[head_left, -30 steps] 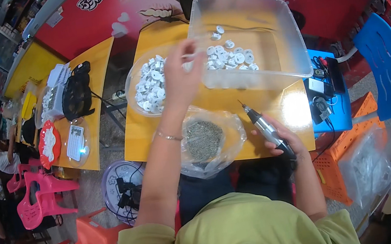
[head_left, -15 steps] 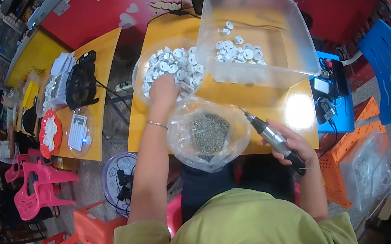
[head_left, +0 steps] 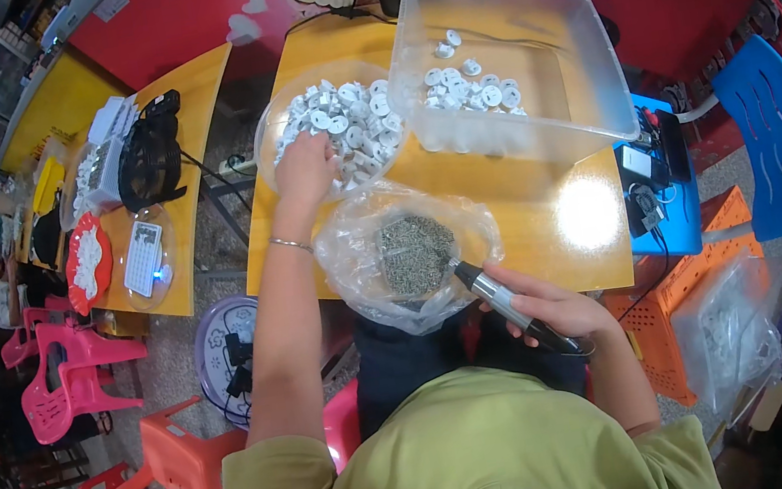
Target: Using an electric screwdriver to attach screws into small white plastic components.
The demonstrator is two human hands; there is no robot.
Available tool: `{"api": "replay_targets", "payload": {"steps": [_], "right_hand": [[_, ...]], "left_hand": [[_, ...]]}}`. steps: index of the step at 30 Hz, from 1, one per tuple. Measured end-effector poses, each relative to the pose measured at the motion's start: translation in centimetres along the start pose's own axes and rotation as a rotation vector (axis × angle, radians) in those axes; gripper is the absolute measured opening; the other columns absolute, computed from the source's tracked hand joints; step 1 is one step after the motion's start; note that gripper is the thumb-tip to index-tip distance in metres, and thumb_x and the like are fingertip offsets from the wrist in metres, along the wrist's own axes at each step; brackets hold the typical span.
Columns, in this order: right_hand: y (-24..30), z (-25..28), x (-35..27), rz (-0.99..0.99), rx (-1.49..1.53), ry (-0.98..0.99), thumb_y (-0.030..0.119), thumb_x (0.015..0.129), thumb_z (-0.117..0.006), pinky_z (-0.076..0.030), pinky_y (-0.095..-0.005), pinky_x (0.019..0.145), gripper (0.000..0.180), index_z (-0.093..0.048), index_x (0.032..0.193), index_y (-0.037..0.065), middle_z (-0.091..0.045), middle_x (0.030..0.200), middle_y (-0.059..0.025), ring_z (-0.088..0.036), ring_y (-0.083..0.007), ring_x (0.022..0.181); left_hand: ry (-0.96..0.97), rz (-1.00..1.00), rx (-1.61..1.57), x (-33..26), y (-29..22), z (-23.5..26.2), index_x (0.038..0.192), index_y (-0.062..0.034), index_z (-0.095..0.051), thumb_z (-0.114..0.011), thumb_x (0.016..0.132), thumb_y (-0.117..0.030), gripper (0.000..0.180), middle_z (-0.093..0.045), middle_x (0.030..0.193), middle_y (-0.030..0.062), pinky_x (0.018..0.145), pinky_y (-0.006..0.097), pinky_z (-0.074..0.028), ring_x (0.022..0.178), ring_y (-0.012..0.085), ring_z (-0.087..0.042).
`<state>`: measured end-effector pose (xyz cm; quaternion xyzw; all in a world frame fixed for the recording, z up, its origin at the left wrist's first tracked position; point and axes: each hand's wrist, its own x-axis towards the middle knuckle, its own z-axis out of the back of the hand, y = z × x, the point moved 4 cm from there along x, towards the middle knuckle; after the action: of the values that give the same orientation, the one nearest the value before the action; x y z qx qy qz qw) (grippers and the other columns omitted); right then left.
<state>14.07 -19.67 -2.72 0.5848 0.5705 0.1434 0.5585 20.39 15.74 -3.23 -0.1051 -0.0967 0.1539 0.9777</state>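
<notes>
My right hand (head_left: 558,305) is wrapped round a silver and black electric screwdriver (head_left: 513,305). The tool tilts to the upper left, its tip over small metal screws (head_left: 416,253) heaped in a clear plastic bag (head_left: 348,251) at the table's front edge. My left hand (head_left: 307,166) is at the near left side of a clear round bowl (head_left: 264,152) piled with round white plastic parts (head_left: 353,127). Its fingers are curled in among the parts, and what they pinch is hidden.
Right of the bowl stands a large clear plastic bin (head_left: 583,104) with more white parts inside. A blue stool (head_left: 677,227) holding chargers and cables is beside the yellow table (head_left: 528,214). An orange crate (head_left: 662,335) is at my right, an orange chair (head_left: 175,459) at lower left.
My right hand has swung the screwdriver left and down, bringing its tip over the screws. My left hand has shifted slightly left and up in the bowl, with its fingers curled.
</notes>
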Motion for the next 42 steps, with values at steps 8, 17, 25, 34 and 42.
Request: {"api": "replay_targets", "payload": {"steps": [8, 17, 25, 34, 42], "right_hand": [[0.6, 0.0, -1.1, 0.058, 0.176, 0.074, 0.039, 0.086, -0.056, -0.044, -0.0199, 0.054, 0.077, -0.016, 0.146, 0.013, -0.048, 0.123, -0.0157, -0.051, -0.0116, 0.076], [1.6, -0.7, -1.1, 0.065, 0.226, 0.143, 0.048, 0.081, -0.062, -0.044, -0.0194, 0.051, 0.088, -0.015, 0.146, 0.011, -0.046, 0.125, -0.0183, -0.052, -0.0121, 0.076], [1.8, -0.5, -1.1, 0.068, 0.189, 0.177, 0.047, 0.085, -0.056, -0.044, -0.0215, 0.057, 0.085, -0.012, 0.146, 0.008, -0.047, 0.126, -0.0123, -0.051, -0.0120, 0.078], [1.8, -0.3, -1.0, 0.062, 0.182, 0.171, 0.047, 0.084, -0.056, -0.044, -0.0216, 0.057, 0.086, -0.012, 0.146, 0.008, -0.047, 0.125, -0.0119, -0.050, -0.0119, 0.078], [2.1, -0.4, -1.1, 0.072, 0.209, 0.160, 0.046, 0.083, -0.058, -0.044, -0.0216, 0.056, 0.087, -0.013, 0.146, 0.008, -0.046, 0.125, -0.0132, -0.050, -0.0123, 0.078]], "left_hand": [[0.001, 0.218, -1.616, -5.9, -2.5, 3.3, 0.093, -0.0061, -0.049, -0.062, 0.083, -0.007, 0.017, -0.061, 0.096, 0.0074, 0.068, 0.028, -0.050, 0.089, 0.0203, -0.061], [0.367, -0.167, -1.083, -12.0, -7.4, 1.5, 0.106, -0.0056, -0.061, -0.070, 0.074, -0.010, 0.034, -0.060, 0.086, 0.0045, 0.077, 0.028, -0.045, 0.084, 0.0160, -0.056], [0.267, -0.185, -0.823, -12.0, -8.7, 1.1, 0.088, -0.0038, -0.067, -0.069, 0.071, -0.008, 0.018, -0.061, 0.077, 0.0101, 0.070, 0.032, -0.047, 0.074, 0.0246, -0.060], [0.227, -0.200, -0.735, -12.1, -8.7, 1.3, 0.092, -0.0038, -0.069, -0.065, 0.076, -0.008, 0.017, -0.063, 0.081, 0.0109, 0.067, 0.034, -0.047, 0.075, 0.0278, -0.061], [0.140, -0.196, -0.735, -12.5, -8.6, 1.3, 0.094, -0.0028, -0.068, -0.063, 0.080, -0.007, 0.016, -0.061, 0.080, 0.0110, 0.066, 0.032, -0.047, 0.076, 0.0261, -0.060]]}}
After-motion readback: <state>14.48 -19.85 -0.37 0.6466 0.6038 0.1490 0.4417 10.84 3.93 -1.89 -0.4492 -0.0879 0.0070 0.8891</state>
